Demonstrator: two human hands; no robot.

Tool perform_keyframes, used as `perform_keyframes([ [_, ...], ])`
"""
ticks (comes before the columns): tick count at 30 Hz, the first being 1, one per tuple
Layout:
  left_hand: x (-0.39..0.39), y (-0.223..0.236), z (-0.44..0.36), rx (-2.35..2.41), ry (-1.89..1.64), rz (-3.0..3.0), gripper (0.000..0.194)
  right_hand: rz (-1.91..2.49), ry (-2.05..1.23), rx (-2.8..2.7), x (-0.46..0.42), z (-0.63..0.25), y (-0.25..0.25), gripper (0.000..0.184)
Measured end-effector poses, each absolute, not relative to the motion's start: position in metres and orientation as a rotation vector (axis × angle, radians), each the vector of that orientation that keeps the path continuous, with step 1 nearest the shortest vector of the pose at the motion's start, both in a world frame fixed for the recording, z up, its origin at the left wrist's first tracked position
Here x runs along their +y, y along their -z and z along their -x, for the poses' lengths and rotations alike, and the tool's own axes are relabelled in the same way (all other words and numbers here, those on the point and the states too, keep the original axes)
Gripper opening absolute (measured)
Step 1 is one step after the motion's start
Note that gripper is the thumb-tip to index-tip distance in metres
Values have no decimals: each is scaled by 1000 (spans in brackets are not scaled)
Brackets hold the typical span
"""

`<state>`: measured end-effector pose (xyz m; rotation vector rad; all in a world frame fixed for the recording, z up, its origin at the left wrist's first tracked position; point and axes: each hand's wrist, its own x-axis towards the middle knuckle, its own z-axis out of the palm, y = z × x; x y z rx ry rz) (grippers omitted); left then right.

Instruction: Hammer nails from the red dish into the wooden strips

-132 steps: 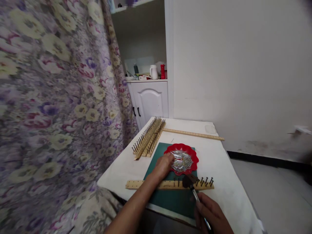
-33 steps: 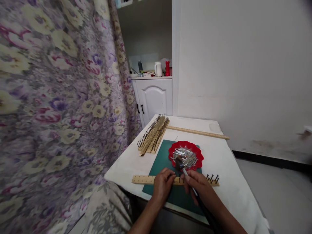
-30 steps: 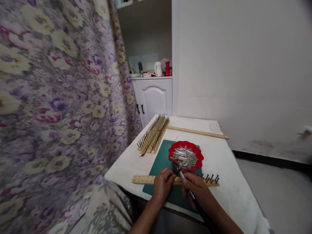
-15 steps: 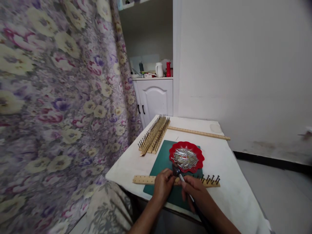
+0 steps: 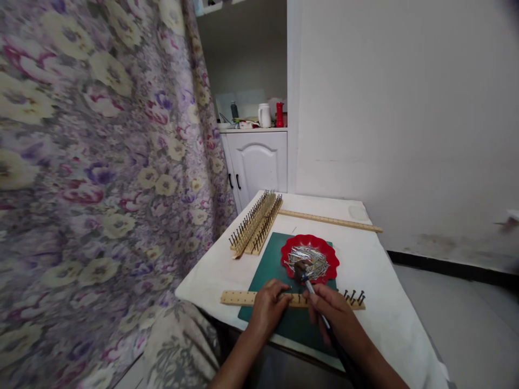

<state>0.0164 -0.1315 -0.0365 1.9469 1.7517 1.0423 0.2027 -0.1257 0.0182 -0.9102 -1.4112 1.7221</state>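
My right hand [image 5: 330, 310] is wrapped round the handle of a hammer [image 5: 310, 286]. Its dark head is raised over the near edge of the red scalloped dish [image 5: 330, 258], which holds many loose silver nails [image 5: 310, 259]. Resting on the wooden strip [image 5: 239, 297], my left hand [image 5: 270, 305] has its fingers pinched around a nail [image 5: 290, 288], whose head just shows at the fingertips. Dark nails [image 5: 354, 297] stand upright along the strip's right end, while small holes mark its left end. Part of the strip is hidden behind both hands.
A green cutting mat [image 5: 263, 267] lies beneath the dish and strip on the white-covered table [image 5: 211, 275]. Several strips studded with upright nails [image 5: 255, 227] sit at the back left. A bare wooden strip [image 5: 332, 219] crosses the far side. A floral curtain [image 5: 121, 189] hangs at left.
The hammer has lifted away from the left fingertips, its head now higher and further right over the dish. My right hand moved slightly right with it; the left hand stays at the strip.
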Motion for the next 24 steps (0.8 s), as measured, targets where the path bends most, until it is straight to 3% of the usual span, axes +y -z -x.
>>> perform_keyframes([
  [6, -147, 36, 1, 1852, -745, -2145, 40, 877, -1617, -1368, -115, -233, -40, 26],
  [12, -145, 41, -8, 1863, -707, -2138, 26, 847, -1596, -1312, -113, -257, -55, 24],
  [24, -138, 39, -40, 1878, -663, -2141, 27, 871, -1563, -1314, -117, -270, -77, 22],
])
